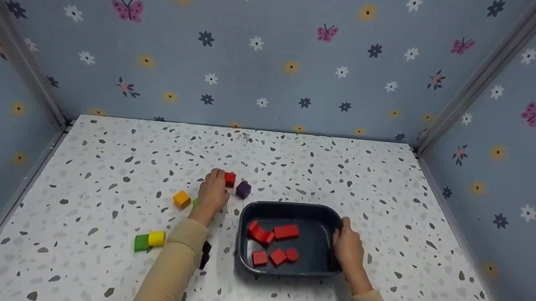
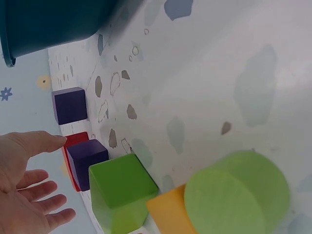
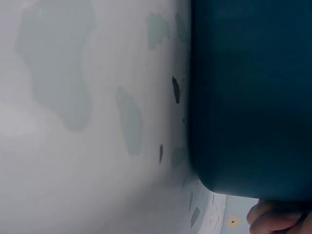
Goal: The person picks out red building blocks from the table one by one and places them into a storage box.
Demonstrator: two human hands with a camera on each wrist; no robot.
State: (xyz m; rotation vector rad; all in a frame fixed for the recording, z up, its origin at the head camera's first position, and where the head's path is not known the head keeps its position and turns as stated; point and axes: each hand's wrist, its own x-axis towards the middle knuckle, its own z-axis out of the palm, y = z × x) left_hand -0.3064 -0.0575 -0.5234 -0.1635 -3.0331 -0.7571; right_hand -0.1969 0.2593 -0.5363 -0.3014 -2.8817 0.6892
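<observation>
My left hand [image 1: 212,193], its fingers spread apart, is beside a red block [image 1: 229,180] on the table. The left wrist view shows the thumb at the edge of that red block [image 2: 74,138], with a purple block [image 2: 88,161] partly in front of it and nothing gripped. A second purple block [image 1: 243,189] lies just right of the red one. My right hand [image 1: 350,247] grips the right rim of a dark blue dish [image 1: 315,251]. Several red blocks lie in the dish, among them an arch [image 1: 259,233], a long block [image 1: 286,232] and a small cylinder [image 1: 292,254].
An orange block [image 1: 182,200] lies left of my left wrist. Nearer to me, a green block [image 1: 142,242] touches a yellow cylinder [image 1: 156,238]. A green block [image 2: 122,187] and a light green cylinder [image 2: 239,195] show beneath the left hand. Flowered walls enclose the speckled table.
</observation>
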